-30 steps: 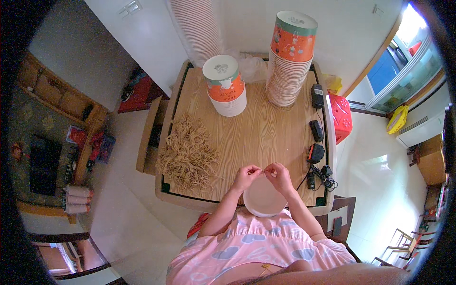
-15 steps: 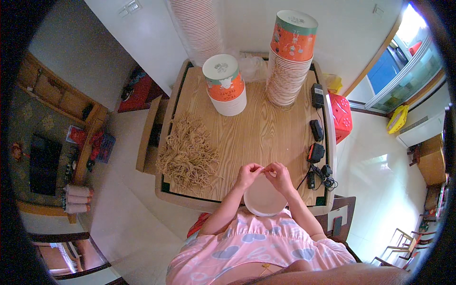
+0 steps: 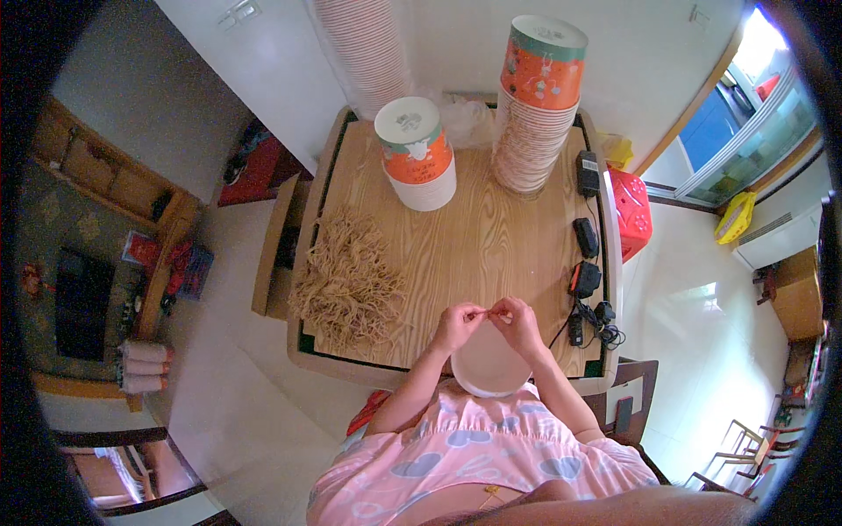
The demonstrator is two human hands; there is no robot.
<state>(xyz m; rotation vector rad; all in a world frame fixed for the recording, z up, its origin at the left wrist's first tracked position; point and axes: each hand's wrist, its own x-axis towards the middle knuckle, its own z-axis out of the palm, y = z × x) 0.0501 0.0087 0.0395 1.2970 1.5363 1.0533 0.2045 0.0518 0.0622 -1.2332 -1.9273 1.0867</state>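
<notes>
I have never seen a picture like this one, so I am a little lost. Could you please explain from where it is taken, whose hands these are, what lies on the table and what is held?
There is no machine here. A person wears a wide-angle camera on the head, looking down, so the room bends toward the round rim. The forearms coming from the lower edge are that person's own. The left hand and right hand meet over a white bowl at the near edge of the wooden table. Together they pinch something thin and pale between the fingertips; it is too small to name. On the table lie a heap of tan strands, a short stack of orange and white paper bowls, a taller stack, and black chargers with cables along the right side. A red plastic stool stands beside the table.
</notes>
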